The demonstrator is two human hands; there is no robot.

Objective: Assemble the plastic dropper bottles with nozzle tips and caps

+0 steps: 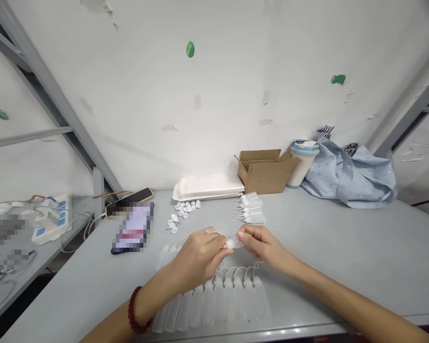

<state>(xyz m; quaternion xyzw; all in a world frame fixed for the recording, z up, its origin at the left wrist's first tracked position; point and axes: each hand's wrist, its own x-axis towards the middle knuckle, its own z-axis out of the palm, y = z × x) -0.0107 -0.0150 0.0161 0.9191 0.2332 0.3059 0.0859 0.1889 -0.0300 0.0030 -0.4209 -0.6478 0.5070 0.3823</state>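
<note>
In the middle of the table, my left hand (199,253) is closed in a pinch on the white cap (230,244) of a small translucent plastic tube (239,242). Thumb and fingers of my right hand (266,246) grip that tube's other end, so both hands share one piece. Below them lies a row of translucent tubes (208,305) with white tops and thin curved tails, partly covered by my left hand and forearm. Loose white caps (188,207) are scattered beyond my left hand. Several short capped tubes (253,210) lie beyond my right hand.
Along the wall stand a stack of white flat boxes (209,187), an open cardboard box (266,176), a lidded cup (302,164) and a light blue cloth bag (350,178). Two phones, one dark (130,202) and one lit (133,228), lie left near a power strip (53,221).
</note>
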